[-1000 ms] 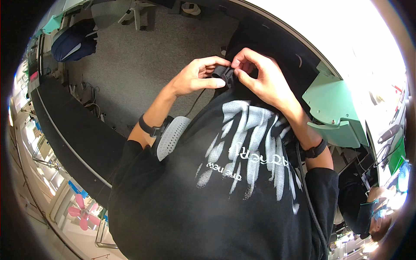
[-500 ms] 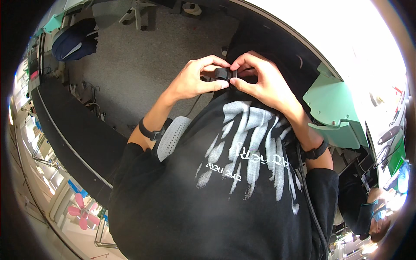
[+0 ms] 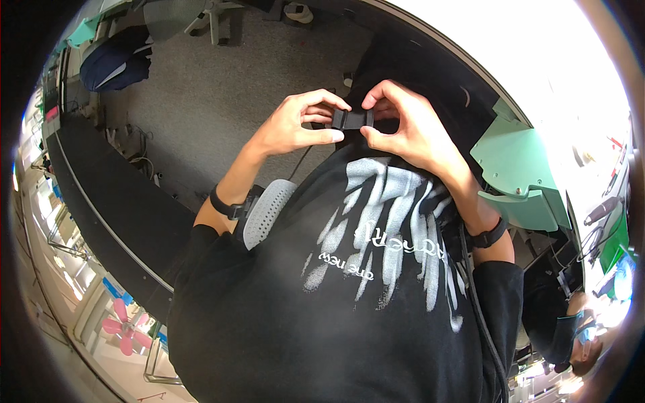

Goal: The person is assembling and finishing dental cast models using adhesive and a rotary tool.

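Observation:
Between my hands, in front of my shirt, is a small black phone clamp [image 3: 356, 120], a flat body with a raised lip at each end. My left hand [image 3: 290, 124] grips its left end, with the thumb below and the fingers curled above. At the right end my right hand [image 3: 411, 127] holds it the same way, forefinger above and thumb below. The flat middle of the clamp faces up between the two grips. The fingers hide part of both ends.
A white tabletop [image 3: 537, 54] curves along the right, with a pale green bracket [image 3: 514, 158] at its edge. Against my left side sits a grey perforated piece [image 3: 269, 213]. A black cable [image 3: 480, 309] runs down my right side. Another person [image 3: 561, 329] is at the lower right.
My hands have moved slightly apart, and the clamp has turned and looks wider, with its flat middle now showing. My left hand has shifted a little to the left.

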`<state>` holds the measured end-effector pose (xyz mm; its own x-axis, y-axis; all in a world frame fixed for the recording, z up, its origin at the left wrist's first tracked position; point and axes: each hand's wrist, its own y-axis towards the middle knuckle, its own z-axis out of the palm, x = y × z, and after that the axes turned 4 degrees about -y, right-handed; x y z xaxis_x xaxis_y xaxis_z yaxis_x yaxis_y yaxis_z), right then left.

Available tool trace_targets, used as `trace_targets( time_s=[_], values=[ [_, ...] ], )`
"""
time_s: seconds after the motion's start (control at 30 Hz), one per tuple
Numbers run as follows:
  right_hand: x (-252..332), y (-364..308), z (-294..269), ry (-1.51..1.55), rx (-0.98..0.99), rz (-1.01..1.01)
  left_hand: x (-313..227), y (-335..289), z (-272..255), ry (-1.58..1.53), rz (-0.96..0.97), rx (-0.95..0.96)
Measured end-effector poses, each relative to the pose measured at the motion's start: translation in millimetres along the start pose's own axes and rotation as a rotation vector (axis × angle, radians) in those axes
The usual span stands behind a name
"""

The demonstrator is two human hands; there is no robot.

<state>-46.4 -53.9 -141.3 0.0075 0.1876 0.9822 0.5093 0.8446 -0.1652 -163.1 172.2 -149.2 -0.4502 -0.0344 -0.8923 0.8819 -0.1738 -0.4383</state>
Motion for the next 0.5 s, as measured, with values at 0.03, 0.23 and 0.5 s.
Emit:
trace_targets(
  time_s=[0.03,0.23,0.5],
  values=[
    [0.3,-0.3,-0.4,-0.001,0.001,0.0,0.6,0.2,-0.8,0.018,0.013,0.008],
    [-6.2,2.4,2.3,-0.051,-0.023,0.061,11.0,4.8,-5.1,-0.148,-0.112,0.056],
    [-13.5,4.5,7.4,0.096,-0.051,0.163,21.9,9.5,-8.3,-0.213,-0.133,0.073]
  ],
)
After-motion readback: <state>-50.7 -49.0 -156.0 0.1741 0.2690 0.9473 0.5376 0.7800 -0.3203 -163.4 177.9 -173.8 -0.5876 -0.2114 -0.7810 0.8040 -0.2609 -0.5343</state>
